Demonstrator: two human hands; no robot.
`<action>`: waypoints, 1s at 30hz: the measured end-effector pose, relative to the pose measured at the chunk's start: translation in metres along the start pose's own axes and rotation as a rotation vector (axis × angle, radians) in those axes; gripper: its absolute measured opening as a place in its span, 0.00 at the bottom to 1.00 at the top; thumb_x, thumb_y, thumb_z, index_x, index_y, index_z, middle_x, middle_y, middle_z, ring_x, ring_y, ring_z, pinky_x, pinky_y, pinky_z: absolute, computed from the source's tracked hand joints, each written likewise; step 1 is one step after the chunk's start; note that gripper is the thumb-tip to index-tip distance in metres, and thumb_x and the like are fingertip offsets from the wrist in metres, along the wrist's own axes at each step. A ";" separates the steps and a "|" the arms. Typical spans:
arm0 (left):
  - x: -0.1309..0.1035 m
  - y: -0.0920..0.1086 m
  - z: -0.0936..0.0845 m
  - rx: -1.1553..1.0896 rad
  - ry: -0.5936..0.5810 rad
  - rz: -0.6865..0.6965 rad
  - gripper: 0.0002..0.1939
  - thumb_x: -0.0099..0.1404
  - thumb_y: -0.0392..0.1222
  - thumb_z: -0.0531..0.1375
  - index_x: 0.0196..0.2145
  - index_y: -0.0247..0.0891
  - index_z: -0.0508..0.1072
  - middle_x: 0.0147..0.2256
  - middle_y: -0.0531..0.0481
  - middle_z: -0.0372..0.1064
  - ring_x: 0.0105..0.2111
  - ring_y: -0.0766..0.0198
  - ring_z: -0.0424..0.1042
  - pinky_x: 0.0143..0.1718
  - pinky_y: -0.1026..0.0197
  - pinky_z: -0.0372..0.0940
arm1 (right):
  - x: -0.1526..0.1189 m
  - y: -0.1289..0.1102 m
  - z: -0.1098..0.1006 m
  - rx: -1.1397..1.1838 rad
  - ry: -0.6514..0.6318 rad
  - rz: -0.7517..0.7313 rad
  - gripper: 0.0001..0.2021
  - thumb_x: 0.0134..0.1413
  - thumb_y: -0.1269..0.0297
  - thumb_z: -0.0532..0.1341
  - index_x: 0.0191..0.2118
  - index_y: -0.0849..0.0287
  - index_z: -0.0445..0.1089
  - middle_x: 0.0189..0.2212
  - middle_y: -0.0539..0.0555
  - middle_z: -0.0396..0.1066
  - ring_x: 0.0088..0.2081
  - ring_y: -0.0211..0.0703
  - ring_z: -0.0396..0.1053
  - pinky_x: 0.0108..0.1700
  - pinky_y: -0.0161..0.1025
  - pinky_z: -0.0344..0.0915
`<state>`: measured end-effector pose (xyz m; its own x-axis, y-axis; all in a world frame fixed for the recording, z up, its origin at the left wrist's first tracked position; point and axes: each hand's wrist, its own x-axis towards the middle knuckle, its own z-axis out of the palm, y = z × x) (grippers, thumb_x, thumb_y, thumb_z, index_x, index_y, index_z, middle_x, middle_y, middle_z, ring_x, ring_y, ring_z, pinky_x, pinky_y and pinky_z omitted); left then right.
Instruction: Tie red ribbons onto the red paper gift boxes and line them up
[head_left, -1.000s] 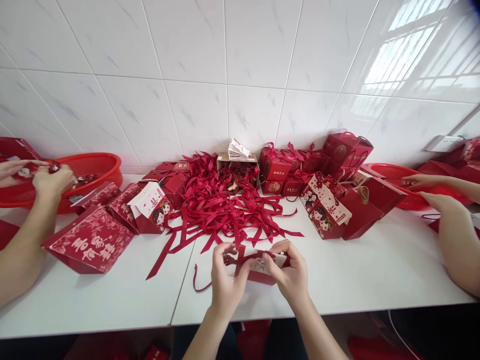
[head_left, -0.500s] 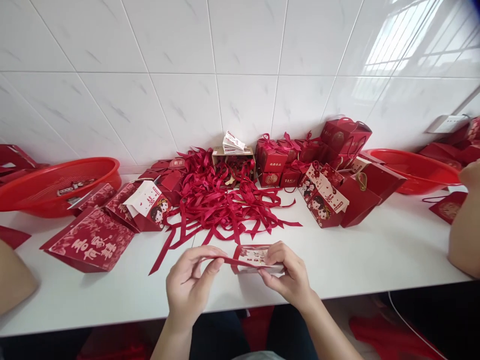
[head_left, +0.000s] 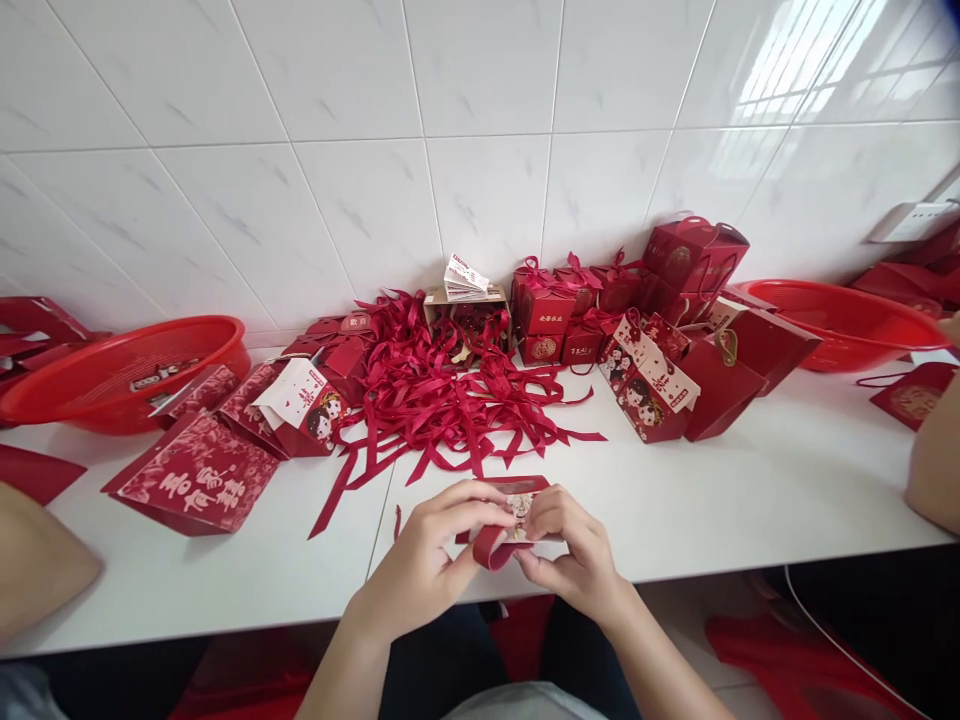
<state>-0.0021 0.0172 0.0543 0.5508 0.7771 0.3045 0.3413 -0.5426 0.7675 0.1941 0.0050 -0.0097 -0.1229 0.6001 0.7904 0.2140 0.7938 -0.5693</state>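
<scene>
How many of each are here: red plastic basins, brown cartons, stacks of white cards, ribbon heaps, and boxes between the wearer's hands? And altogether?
Red plastic basins: 2
Brown carton: 1
White card stack: 1
Ribbon heap: 1
Box between left hand and right hand: 1
Total: 6

Tiled wall (head_left: pixel 345 80) — and, perhaps, a socket (head_left: pixel 911 222).

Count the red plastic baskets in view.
2: the left basket at the picture's far left, the right basket toward its right edge, partly behind a red bag. Others could be hidden.
</scene>
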 end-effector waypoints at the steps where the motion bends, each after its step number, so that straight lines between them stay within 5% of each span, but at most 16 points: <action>1: 0.000 0.001 0.002 0.007 0.026 -0.002 0.13 0.64 0.33 0.59 0.43 0.46 0.79 0.47 0.45 0.74 0.46 0.55 0.74 0.45 0.56 0.72 | 0.000 0.000 0.000 0.000 0.000 0.001 0.06 0.56 0.70 0.63 0.38 0.54 0.66 0.29 0.52 0.70 0.32 0.43 0.68 0.33 0.42 0.68; 5: 0.003 0.002 0.009 -0.042 0.187 -0.161 0.10 0.64 0.40 0.61 0.41 0.43 0.81 0.40 0.45 0.79 0.40 0.55 0.78 0.41 0.57 0.74 | 0.001 -0.002 0.000 0.003 -0.012 -0.006 0.08 0.55 0.72 0.64 0.38 0.54 0.66 0.30 0.52 0.70 0.32 0.43 0.68 0.35 0.42 0.68; 9: 0.005 0.001 0.011 -0.085 0.206 -0.319 0.12 0.63 0.43 0.63 0.44 0.43 0.80 0.40 0.47 0.81 0.42 0.52 0.79 0.44 0.55 0.75 | 0.001 -0.005 0.000 -0.005 -0.020 -0.019 0.08 0.55 0.73 0.63 0.38 0.54 0.66 0.30 0.52 0.70 0.33 0.43 0.68 0.35 0.42 0.68; 19: 0.003 0.010 0.011 -0.177 0.067 -0.284 0.12 0.66 0.43 0.60 0.44 0.43 0.80 0.41 0.45 0.79 0.40 0.54 0.78 0.39 0.57 0.75 | -0.001 -0.009 -0.001 0.024 -0.044 0.052 0.09 0.56 0.74 0.61 0.41 0.55 0.65 0.34 0.56 0.65 0.36 0.44 0.67 0.34 0.41 0.71; 30: 0.002 0.007 0.011 -0.176 0.068 -0.268 0.08 0.67 0.43 0.59 0.39 0.42 0.78 0.38 0.47 0.77 0.39 0.58 0.75 0.41 0.60 0.70 | -0.004 -0.007 0.000 0.037 -0.042 0.051 0.10 0.56 0.76 0.61 0.42 0.56 0.64 0.35 0.55 0.64 0.36 0.43 0.66 0.34 0.39 0.70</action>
<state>0.0095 0.0114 0.0543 0.4046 0.9078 0.1107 0.3275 -0.2569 0.9093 0.1931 -0.0029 -0.0083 -0.1531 0.6432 0.7502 0.1851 0.7644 -0.6176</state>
